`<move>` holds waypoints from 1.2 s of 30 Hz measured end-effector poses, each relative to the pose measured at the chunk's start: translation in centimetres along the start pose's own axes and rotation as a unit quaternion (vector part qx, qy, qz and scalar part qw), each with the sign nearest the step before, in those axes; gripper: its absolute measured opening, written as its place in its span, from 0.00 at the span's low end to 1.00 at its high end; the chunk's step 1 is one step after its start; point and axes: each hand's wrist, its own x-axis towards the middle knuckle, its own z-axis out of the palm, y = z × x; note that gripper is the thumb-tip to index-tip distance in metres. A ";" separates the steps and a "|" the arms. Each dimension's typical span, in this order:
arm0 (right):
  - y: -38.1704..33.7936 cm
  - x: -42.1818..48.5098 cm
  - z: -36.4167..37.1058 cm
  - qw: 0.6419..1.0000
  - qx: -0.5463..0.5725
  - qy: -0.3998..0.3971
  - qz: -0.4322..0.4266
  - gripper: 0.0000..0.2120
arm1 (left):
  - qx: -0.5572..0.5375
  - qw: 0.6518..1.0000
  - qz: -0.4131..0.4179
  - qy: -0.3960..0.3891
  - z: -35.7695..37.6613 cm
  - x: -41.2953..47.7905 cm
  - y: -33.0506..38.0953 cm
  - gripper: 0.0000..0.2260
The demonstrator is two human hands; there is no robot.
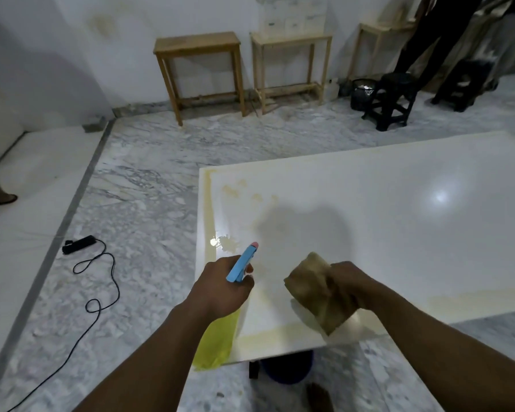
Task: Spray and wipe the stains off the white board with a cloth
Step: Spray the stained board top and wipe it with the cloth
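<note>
Wrapped around the neck of a spray bottle with a blue trigger head and a translucent yellow body, the left hand has its fingers closed tight, the pink-tipped nozzle pointing forward and slightly up over the board. That arm reaches in straight from the lower left, wrist level, with the yellow body hanging below the fist past the board's near left corner. Beside it, the right hand is clenched around a crumpled brownish-tan cloth, which bunches out ahead of the knuckles and trails down under the palm toward the board's near edge; whether the cloth touches the surface cannot be told. The right forearm comes in from the lower right, bent slightly inward.

Both hands hover over the near left part of a large glossy white rectangular board that lies flat, raised off the floor. Yellowish stains mark its far left corner and run along the left and near edges, and a small wet puddle glistens just ahead of the nozzle. A dark blue round bucket shows under the board's near edge. On the grey-veined marble floor to the left lies a black power strip with a looping cord. Two wooden side tables stand against the far wall, with black plastic stools to their right.
</note>
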 end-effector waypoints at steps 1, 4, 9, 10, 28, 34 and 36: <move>-0.9 0.6 -0.9 0.996 0.068 -0.031 0.039 0.11 | 0.000 1.000 -0.002 0.005 -0.4 0.4 -0.1 0.03; -3.8 3.7 -2.7 0.969 0.178 -0.143 0.092 0.16 | -0.003 1.000 -0.005 0.017 -1.3 2.4 -0.4 0.03; -11.7 13.0 -5.7 0.981 0.059 -0.182 0.019 0.19 | -0.039 0.999 -0.021 0.031 -1.7 7.6 -0.9 0.04; -14.1 15.4 -6.5 0.988 0.017 -0.155 -0.003 0.18 | -0.046 0.998 -0.025 0.034 -1.8 9.0 -0.9 0.04; -15.6 35.6 1.6 0.895 -0.335 0.111 -0.272 0.26 | -0.030 0.994 -0.058 0.088 0.4 21.8 -4.1 0.05; -7.3 25.9 4.4 0.880 -0.328 0.119 -0.324 0.31 | 0.014 0.996 -0.059 0.068 -0.5 18.5 -3.4 0.06; -4.8 22.3 5.4 0.878 -0.325 0.137 -0.325 0.31 | 0.023 0.997 -0.049 0.061 -0.8 16.5 -2.9 0.05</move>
